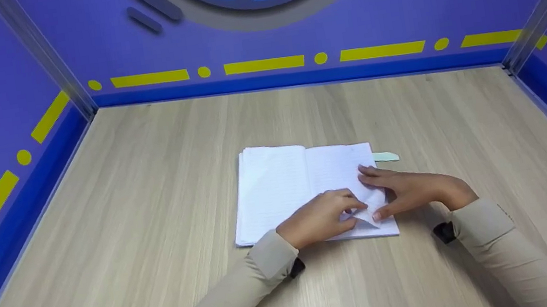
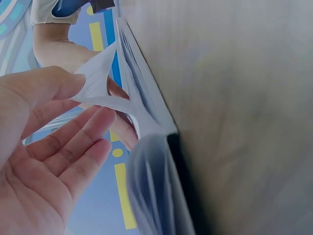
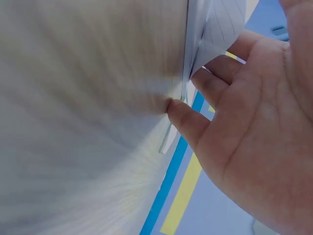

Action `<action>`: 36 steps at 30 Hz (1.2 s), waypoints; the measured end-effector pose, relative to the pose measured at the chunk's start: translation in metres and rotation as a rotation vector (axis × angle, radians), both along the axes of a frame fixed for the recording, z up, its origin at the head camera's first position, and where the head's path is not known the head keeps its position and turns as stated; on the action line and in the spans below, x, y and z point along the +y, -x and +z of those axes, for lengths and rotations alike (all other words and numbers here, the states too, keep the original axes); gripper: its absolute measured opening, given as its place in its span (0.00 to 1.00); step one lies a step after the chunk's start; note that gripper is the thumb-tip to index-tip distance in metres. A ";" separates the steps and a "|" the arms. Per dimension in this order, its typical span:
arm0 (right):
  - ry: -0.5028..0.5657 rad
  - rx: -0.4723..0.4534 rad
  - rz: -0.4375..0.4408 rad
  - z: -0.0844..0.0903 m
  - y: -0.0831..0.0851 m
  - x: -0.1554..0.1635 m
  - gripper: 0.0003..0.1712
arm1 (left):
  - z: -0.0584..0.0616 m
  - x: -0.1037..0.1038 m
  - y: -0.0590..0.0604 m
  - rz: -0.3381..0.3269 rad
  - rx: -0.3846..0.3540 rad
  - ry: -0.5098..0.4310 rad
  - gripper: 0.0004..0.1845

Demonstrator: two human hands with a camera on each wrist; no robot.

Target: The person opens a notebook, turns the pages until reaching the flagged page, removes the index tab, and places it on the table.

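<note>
An open lined notebook (image 1: 273,191) lies flat on the table. The lower corner of its right-hand page (image 1: 367,219) is lifted and bent over. My left hand (image 1: 321,219) pinches that corner between thumb and index finger; in the left wrist view the paper (image 2: 100,73) rises from the stack of pages, the other fingers loosely extended below. My right hand (image 1: 411,191) lies over the notebook's right edge, fingers spread on the page and thumb at the raised fold. In the right wrist view, its little finger reaches the edge beside the lifted page (image 3: 222,27).
A pale green tab (image 1: 386,157) sticks out from the notebook's right side. The wood-grain table (image 1: 149,181) is enclosed by purple-blue panels (image 1: 258,43) with yellow marks at the back and on both sides.
</note>
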State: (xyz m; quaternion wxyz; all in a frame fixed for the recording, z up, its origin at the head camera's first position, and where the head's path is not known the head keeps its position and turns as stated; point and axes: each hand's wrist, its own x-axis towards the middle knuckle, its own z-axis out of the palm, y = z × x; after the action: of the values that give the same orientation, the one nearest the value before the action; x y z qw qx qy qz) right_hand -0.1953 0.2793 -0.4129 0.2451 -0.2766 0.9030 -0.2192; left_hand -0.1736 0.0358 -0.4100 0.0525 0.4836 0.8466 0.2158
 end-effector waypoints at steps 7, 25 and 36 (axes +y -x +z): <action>0.024 0.040 -0.027 -0.001 -0.001 0.001 0.54 | 0.001 -0.003 0.002 0.008 -0.001 -0.024 0.15; 0.097 0.054 -0.160 0.000 0.002 0.011 0.67 | 0.007 -0.011 0.005 0.088 -0.054 -0.208 0.18; 0.126 0.080 -0.201 -0.001 0.004 0.013 0.69 | 0.017 -0.020 0.012 0.208 -0.012 -0.444 0.21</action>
State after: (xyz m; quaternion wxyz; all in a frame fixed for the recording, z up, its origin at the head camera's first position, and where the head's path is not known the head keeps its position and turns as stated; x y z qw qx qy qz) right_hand -0.1995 0.2921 -0.4136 0.1676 -0.2081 0.9196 -0.2879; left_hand -0.1852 0.0161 -0.3926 -0.0728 0.3921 0.8234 0.4037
